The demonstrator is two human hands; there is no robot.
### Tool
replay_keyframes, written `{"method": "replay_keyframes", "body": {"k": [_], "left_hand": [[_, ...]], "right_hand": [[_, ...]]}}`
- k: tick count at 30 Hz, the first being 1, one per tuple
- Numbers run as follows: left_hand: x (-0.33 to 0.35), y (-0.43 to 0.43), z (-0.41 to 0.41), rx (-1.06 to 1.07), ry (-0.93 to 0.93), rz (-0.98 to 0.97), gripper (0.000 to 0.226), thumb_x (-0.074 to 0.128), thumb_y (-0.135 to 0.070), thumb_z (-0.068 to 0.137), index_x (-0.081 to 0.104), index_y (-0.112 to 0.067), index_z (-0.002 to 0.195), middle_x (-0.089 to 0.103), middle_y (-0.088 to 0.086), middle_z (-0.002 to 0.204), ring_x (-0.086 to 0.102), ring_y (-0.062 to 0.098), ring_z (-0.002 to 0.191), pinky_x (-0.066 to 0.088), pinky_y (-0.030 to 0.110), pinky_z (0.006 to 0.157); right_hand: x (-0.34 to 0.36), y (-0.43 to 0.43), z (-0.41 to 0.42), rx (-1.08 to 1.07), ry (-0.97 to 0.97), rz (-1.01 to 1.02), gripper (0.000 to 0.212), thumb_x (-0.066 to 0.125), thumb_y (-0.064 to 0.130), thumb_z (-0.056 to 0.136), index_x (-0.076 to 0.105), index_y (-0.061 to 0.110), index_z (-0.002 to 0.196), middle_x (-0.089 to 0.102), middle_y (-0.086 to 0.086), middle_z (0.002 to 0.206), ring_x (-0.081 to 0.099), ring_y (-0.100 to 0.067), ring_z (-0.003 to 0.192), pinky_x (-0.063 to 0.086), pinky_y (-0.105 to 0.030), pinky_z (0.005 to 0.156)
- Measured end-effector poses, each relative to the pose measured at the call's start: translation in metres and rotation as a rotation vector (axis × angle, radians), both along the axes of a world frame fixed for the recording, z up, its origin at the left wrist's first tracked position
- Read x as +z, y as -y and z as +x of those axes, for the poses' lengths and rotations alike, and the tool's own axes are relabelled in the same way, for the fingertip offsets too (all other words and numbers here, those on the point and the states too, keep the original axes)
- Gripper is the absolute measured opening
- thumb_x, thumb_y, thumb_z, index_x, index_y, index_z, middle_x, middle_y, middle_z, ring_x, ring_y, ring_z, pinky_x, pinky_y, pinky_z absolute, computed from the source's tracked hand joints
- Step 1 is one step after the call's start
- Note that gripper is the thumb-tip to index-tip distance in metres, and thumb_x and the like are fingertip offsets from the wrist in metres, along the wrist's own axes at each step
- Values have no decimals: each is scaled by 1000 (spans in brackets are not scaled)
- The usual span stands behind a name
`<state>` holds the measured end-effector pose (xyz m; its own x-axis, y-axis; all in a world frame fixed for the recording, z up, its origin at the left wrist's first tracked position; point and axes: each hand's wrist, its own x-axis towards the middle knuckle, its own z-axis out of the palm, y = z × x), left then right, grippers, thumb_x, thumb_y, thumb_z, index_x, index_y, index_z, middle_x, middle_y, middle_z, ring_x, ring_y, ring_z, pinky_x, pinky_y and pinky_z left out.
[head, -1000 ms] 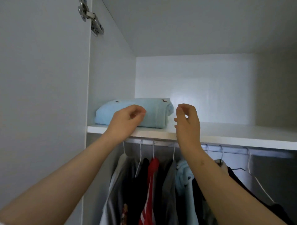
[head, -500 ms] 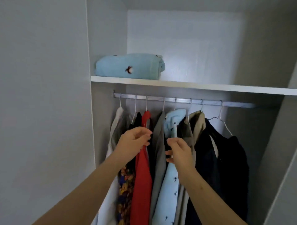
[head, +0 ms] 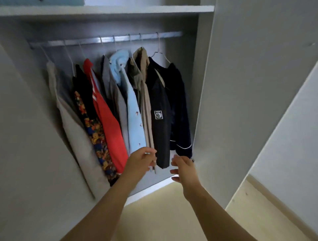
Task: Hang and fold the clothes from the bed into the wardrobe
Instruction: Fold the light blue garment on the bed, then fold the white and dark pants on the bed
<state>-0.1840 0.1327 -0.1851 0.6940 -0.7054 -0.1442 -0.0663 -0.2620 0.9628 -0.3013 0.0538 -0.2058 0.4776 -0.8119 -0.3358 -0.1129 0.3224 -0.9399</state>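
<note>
Along the top edge of your view, a light blue folded cloth point(head: 51, 2) on the shelf point(head: 137, 10) is cut off, so only its lowest strip shows, and blur softens the left side of the wardrobe point(head: 197, 77). Your left hand point(head: 140, 161) covers the hems of the light blue shirt point(head: 136, 120) and the tan garment point(head: 146, 110). Its fingers are curled there, but you cannot tell whether they pinch any cloth or only lie in front of it. Below the shelf a metal rail point(head: 106, 40) crosses the wardrobe, pale doors stand open on both sides, the right door point(head: 249, 86) fills much of the view, and a yellowish floor point(head: 163, 215) lies under your forearms. On the rail, from left to right, hang a cream garment point(head: 74, 130), a floral garment point(head: 96, 134), a red garment point(head: 110, 123), a grey garment point(head: 118, 103), the light blue shirt, the tan garment, a black jacket point(head: 160, 96) with a square white patch, and a navy garment point(head: 180, 120) with white piping at the cuff. Your right hand point(head: 184, 167) hangs just below that navy cuff, its fingers spread and loosely bent, holding nothing. Your two hands are near each other, with the black jacket's hem between them.
</note>
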Motion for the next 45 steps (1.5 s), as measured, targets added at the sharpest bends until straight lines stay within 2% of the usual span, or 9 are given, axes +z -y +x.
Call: {"method": "replay_keyframes", "body": {"k": [7,14,22,29,37,45], "left_hand": [[-34,9,-151,-187,-104,75,18,51,-18,91,65,-26,84,69,-2,84,68,13,78,46,21,63],[-60,5,-330,-522,-186,183,21,50,-13,91,66,-24,82,69,0,82,67,14,74,50,27,67],[-46,-1,-494,-916,-175,206,15,52,-12,91,62,-19,82,64,0,74,63,15,68,47,26,63],[-41,-4,-602,-1233,-184,249,23,48,-7,93,61,-20,79,61,-1,70,58,11,60,42,23,56],[-30,-10,-697,-1626,-148,292,22,46,-12,94,60,-21,81,62,-2,74,59,10,63,42,22,58],[-49,-85,-774,-1965,-116,394,19,47,-14,95,62,-20,85,63,-1,75,60,9,65,44,23,61]], "right_hand": [[-24,-15,-156,-259,-59,54,16,49,27,93,59,14,90,61,1,86,56,-15,69,44,-25,58],[-53,-72,-350,-669,-76,205,16,48,24,94,58,12,88,60,0,81,54,-15,64,43,-25,56],[-46,-142,-511,-1093,-34,207,16,51,24,92,58,14,82,58,0,77,53,-15,60,42,-23,54],[-47,-185,-583,-1408,4,246,17,50,25,92,57,14,80,58,-1,77,51,-16,60,41,-24,56],[-38,-209,-632,-1772,99,231,20,49,27,94,59,12,86,60,-3,80,52,-17,61,42,-24,55],[-56,-300,-660,-2157,187,284,21,48,27,95,59,12,84,62,-7,83,54,-19,66,42,-27,61]]}}
